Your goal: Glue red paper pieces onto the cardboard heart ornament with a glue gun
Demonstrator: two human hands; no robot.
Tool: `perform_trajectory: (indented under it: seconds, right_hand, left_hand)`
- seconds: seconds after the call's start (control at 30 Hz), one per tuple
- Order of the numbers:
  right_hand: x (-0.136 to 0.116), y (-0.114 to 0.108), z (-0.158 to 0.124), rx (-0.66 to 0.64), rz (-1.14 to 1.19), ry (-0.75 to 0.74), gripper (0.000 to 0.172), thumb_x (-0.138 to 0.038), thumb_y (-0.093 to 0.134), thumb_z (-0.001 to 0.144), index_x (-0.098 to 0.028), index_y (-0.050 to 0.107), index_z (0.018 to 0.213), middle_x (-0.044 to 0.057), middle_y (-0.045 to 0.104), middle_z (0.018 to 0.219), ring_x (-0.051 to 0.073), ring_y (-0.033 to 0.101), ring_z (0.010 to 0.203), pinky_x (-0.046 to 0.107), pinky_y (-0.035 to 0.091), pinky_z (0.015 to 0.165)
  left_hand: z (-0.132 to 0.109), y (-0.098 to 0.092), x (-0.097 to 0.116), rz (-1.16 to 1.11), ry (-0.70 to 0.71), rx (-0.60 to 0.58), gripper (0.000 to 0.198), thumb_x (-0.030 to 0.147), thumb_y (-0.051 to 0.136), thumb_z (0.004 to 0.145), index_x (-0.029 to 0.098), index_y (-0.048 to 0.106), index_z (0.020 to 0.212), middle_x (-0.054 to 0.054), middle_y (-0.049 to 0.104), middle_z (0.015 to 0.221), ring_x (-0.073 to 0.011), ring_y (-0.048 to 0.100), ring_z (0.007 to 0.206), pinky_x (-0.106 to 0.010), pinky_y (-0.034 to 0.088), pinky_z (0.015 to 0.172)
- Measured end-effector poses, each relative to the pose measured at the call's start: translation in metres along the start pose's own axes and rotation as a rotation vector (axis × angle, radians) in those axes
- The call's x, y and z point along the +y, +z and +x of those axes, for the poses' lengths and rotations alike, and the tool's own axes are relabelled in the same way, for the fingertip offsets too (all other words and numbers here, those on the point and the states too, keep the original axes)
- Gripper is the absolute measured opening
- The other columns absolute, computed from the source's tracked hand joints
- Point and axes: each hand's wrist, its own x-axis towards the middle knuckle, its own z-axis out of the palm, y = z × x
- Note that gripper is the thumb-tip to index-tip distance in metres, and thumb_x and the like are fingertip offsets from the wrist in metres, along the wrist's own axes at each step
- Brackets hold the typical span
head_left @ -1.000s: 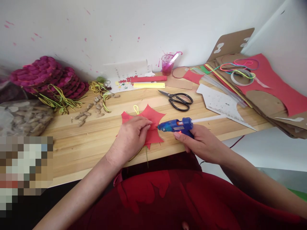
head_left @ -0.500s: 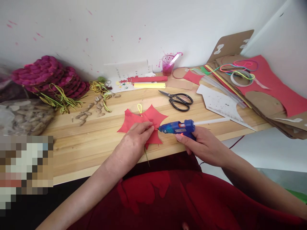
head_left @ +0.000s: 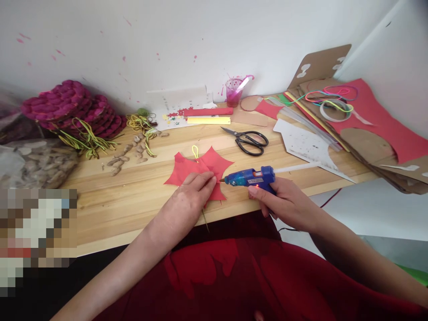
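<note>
A red star-shaped paper cutout [head_left: 187,171] with a small yellow loop [head_left: 195,151] at its top lies near the front edge of the wooden table [head_left: 127,200]. My left hand [head_left: 190,196] rests on its lower part, fingers pressed down on the paper. My right hand [head_left: 284,200] grips a blue hot glue gun [head_left: 250,177], its nozzle pointing left at the cutout beside my left fingertips. A white glue stick juts from the gun's back. A thin stem sticks out below my left hand.
Black scissors [head_left: 249,140] lie behind the cutout. A pink-stained cup [head_left: 233,91], red and yellow strips [head_left: 207,117], magenta woven pieces [head_left: 67,104], seeds [head_left: 129,154] and cord line the back. Cardboard, red sheets and a tape roll [head_left: 335,110] crowd the right.
My left hand slid down off the cutout's centre, uncovering its left side. The glue gun shifted slightly right and up, nozzle still at the paper.
</note>
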Motion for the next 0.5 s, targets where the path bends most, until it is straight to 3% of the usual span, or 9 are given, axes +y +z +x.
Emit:
perform_trajectory:
  seconds: [0.13, 0.23, 0.3, 0.43, 0.5]
  right_hand:
    - [0.013, -0.002, 0.001, 0.0, 0.345, 0.14, 0.049, -0.067, 0.055, 0.091, -0.02, 0.063, 0.082, 0.0, 0.063, 0.052, 0.013, 0.052, 0.041, 0.025, 0.039, 0.042]
    - [0.021, -0.002, 0.003, 0.003, 0.541, 0.161, 0.049, -0.067, 0.057, 0.09, -0.019, 0.063, 0.084, 0.0, 0.062, 0.05, 0.011, 0.05, 0.038, 0.023, 0.035, 0.039]
    - [0.023, -0.001, 0.003, 0.007, 0.594, 0.159, 0.048, -0.066, 0.058, 0.09, -0.019, 0.063, 0.083, 0.0, 0.062, 0.049, 0.011, 0.049, 0.036, 0.022, 0.034, 0.038]
    - [0.025, 0.001, 0.002, 0.014, 0.631, 0.145, 0.047, -0.065, 0.058, 0.091, -0.018, 0.064, 0.084, 0.001, 0.063, 0.05, 0.011, 0.05, 0.037, 0.022, 0.035, 0.037]
    - [0.025, 0.001, 0.002, 0.017, 0.643, 0.144, 0.047, -0.065, 0.059, 0.09, -0.018, 0.064, 0.085, 0.001, 0.062, 0.05, 0.011, 0.05, 0.037, 0.021, 0.035, 0.037]
  left_hand:
    - [0.004, -0.011, 0.011, 0.083, -0.023, -0.128, 0.053, -0.004, 0.044, 0.089, 0.008, 0.054, 0.139, -0.018, 0.059, 0.139, -0.0292, 0.058, 0.124, -0.043, 0.056, 0.103]
    - [0.007, -0.012, 0.012, 0.134, -0.048, -0.182, 0.059, -0.006, 0.044, 0.084, 0.009, 0.053, 0.14, -0.018, 0.059, 0.14, -0.03, 0.059, 0.123, -0.044, 0.057, 0.101]
    - [0.008, -0.009, 0.007, 0.11, -0.027, -0.146, 0.057, -0.006, 0.045, 0.083, 0.011, 0.057, 0.136, -0.017, 0.061, 0.138, -0.0295, 0.061, 0.121, -0.044, 0.057, 0.1]
    - [0.004, -0.001, -0.007, -0.083, 0.018, 0.055, 0.055, -0.007, 0.043, 0.085, 0.016, 0.06, 0.133, -0.012, 0.066, 0.133, -0.024, 0.064, 0.117, -0.04, 0.058, 0.099]
    - [0.002, -0.001, -0.008, -0.128, 0.01, 0.076, 0.055, -0.007, 0.042, 0.087, 0.017, 0.058, 0.135, -0.012, 0.065, 0.134, -0.0233, 0.063, 0.118, -0.04, 0.057, 0.101]
